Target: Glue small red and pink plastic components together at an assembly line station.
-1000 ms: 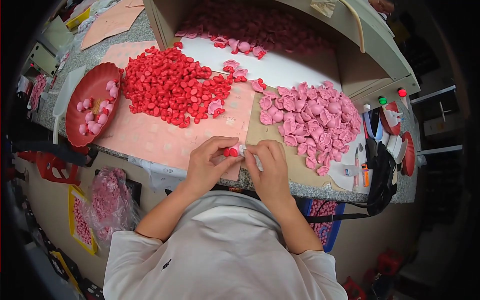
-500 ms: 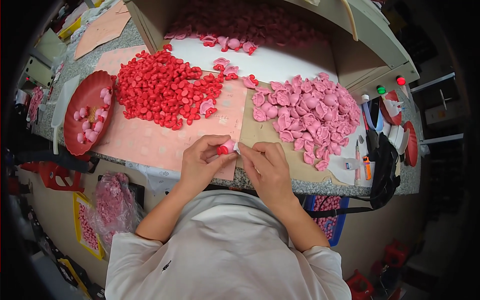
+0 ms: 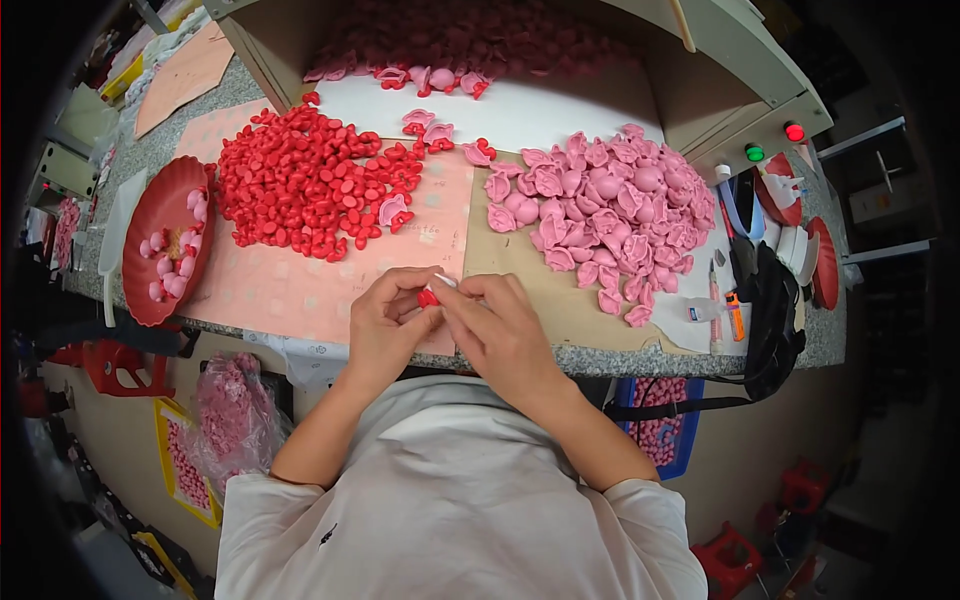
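Just left of the frame's centre, steady the small red piece [image 3: 427, 298] pinched by the left hand's [image 3: 383, 318] fingertips, rubbing lightly with the white scrap [image 3: 447, 281] apparently gripped between fingers of the right hand [image 3: 503, 335].

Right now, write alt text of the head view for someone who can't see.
A person's left hand holds a small red piece at a speckled worktable, the right hand and a white bit close to it. Beyond them, a heap of red pieces lies left of a heap of pink petal-like ones; a red scalloped dish sits at far left.
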Action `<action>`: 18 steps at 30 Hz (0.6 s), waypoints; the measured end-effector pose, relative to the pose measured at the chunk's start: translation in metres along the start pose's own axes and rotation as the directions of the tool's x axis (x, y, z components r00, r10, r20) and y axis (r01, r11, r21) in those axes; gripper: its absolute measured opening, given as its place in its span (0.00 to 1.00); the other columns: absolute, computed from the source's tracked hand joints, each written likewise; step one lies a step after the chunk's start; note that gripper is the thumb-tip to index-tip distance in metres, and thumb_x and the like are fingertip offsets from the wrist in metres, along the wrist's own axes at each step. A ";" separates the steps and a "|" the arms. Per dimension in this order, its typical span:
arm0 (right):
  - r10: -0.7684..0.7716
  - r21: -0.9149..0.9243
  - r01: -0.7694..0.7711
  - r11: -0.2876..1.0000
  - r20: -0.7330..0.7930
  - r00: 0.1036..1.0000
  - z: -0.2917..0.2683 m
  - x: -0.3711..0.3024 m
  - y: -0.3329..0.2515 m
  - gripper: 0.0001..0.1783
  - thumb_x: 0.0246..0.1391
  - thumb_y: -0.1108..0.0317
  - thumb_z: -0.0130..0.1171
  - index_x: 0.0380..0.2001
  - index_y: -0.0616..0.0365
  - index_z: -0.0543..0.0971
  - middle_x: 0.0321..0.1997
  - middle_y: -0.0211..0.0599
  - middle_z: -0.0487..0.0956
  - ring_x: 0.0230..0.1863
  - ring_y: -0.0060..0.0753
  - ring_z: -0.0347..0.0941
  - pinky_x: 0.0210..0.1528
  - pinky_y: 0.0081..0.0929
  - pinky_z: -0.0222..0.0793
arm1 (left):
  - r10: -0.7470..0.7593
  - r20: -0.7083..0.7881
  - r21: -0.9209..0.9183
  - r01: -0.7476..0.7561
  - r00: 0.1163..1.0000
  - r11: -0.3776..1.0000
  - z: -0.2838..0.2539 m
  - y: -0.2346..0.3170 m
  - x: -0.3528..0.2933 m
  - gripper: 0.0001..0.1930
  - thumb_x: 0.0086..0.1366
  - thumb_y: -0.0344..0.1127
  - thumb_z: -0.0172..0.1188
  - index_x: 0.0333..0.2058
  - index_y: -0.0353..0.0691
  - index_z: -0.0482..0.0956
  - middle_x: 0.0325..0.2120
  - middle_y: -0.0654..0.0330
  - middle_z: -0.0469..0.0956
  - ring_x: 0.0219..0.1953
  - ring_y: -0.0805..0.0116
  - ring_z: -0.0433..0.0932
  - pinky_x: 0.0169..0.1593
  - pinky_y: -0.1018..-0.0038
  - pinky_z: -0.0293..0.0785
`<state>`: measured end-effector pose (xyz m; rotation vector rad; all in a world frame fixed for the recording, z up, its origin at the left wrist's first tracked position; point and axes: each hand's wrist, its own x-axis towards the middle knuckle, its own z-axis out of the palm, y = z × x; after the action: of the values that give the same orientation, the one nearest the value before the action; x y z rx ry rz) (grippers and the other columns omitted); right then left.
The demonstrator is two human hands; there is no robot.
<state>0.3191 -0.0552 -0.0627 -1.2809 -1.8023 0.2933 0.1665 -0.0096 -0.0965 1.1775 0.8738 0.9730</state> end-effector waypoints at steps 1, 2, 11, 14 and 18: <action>-0.018 -0.004 0.018 1.000 -0.003 1.000 0.004 0.001 0.001 0.24 0.39 0.82 0.60 0.44 0.58 0.78 0.33 0.38 0.70 0.33 0.38 0.67 0.34 0.29 0.67 | -0.007 -0.015 -0.036 0.006 1.000 0.999 0.000 0.001 0.001 0.18 0.54 0.19 0.60 0.44 0.29 0.71 0.42 0.56 0.72 0.42 0.72 0.75 0.46 0.77 0.77; -0.017 -0.007 0.017 1.000 -0.007 1.000 0.000 -0.001 0.001 0.24 0.39 0.82 0.60 0.44 0.58 0.78 0.33 0.38 0.70 0.33 0.38 0.67 0.34 0.29 0.67 | -0.006 -0.010 -0.035 0.006 1.000 0.999 0.001 0.001 0.002 0.18 0.54 0.19 0.60 0.44 0.29 0.71 0.42 0.56 0.72 0.42 0.72 0.75 0.46 0.77 0.77; 0.162 -0.249 -0.179 0.952 -0.087 0.983 -0.038 -0.031 0.019 0.20 0.39 0.83 0.57 0.40 0.57 0.79 0.33 0.37 0.71 0.35 0.38 0.67 0.37 0.29 0.64 | 0.117 0.005 -0.047 -0.116 0.993 0.992 -0.004 0.001 0.002 0.17 0.54 0.17 0.59 0.44 0.30 0.69 0.45 0.54 0.71 0.48 0.68 0.73 0.54 0.72 0.71; 0.110 -0.354 -0.144 0.924 -0.115 0.987 -0.040 -0.031 0.025 0.21 0.37 0.80 0.60 0.41 0.56 0.79 0.38 0.38 0.72 0.39 0.40 0.66 0.44 0.33 0.61 | 0.158 0.011 -0.053 -0.157 0.987 0.986 -0.003 -0.001 0.003 0.17 0.55 0.17 0.59 0.44 0.30 0.69 0.46 0.54 0.71 0.49 0.68 0.73 0.55 0.72 0.70; 0.061 -0.385 -0.121 0.915 -0.164 0.985 -0.033 -0.024 0.016 0.20 0.40 0.79 0.60 0.41 0.56 0.79 0.40 0.37 0.73 0.42 0.39 0.67 0.47 0.34 0.59 | 0.177 0.002 -0.041 -0.177 0.984 0.983 -0.004 -0.001 0.002 0.17 0.55 0.17 0.58 0.44 0.31 0.68 0.48 0.53 0.70 0.50 0.68 0.72 0.56 0.71 0.70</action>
<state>0.3567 -0.0784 -0.0658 -1.6237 -1.7278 -0.1234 0.1637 -0.0061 -0.0988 1.2372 0.7505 1.1262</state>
